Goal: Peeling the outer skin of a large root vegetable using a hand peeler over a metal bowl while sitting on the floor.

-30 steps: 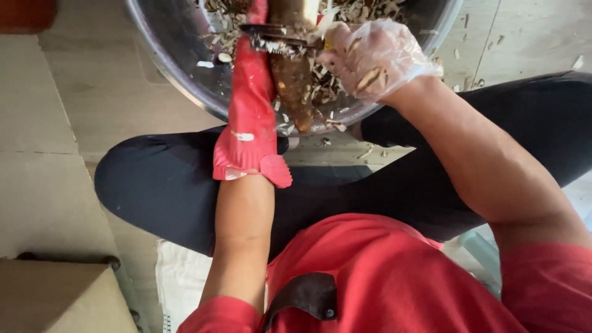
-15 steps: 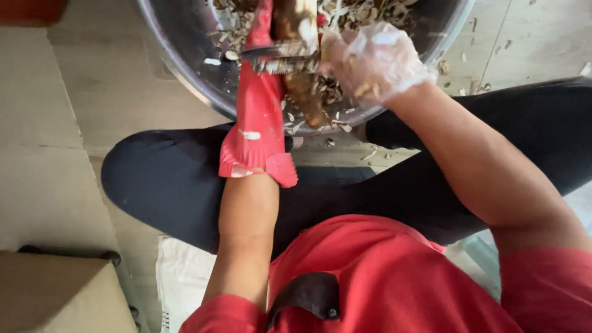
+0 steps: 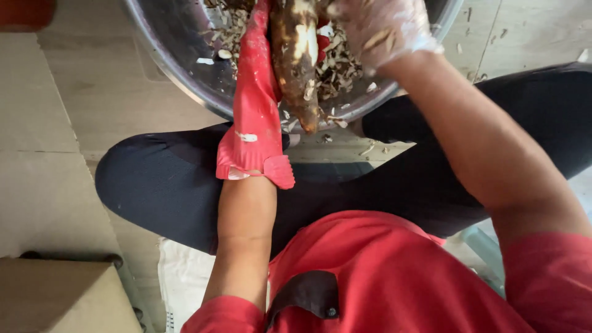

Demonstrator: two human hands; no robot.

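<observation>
A long brown cassava root [image 3: 295,58], partly peeled to white, points out of a big metal bowl [image 3: 179,80] toward me. My left hand [image 3: 258,43], in a long red rubber glove, holds the root from the left, with the fingers cut off by the top edge. My right hand [image 3: 377,26] wears a thin clear glove stuck with bits of peel and is curled just right of the root's upper part. The knife it held a moment ago is out of sight. Brown peelings [image 3: 338,69] lie in the bowl.
The bowl rests on pale floor tiles in front of my crossed legs in black trousers [image 3: 160,179]. A cardboard box [image 3: 55,296] stands at the bottom left beside a white cloth [image 3: 185,290]. Scraps of peel [image 3: 370,148] lie on the floor by the bowl.
The bowl and both hands have slid toward the top of the view. The root now hangs lower over the bowl's near rim. The knife blade seen across the root is no longer visible.
</observation>
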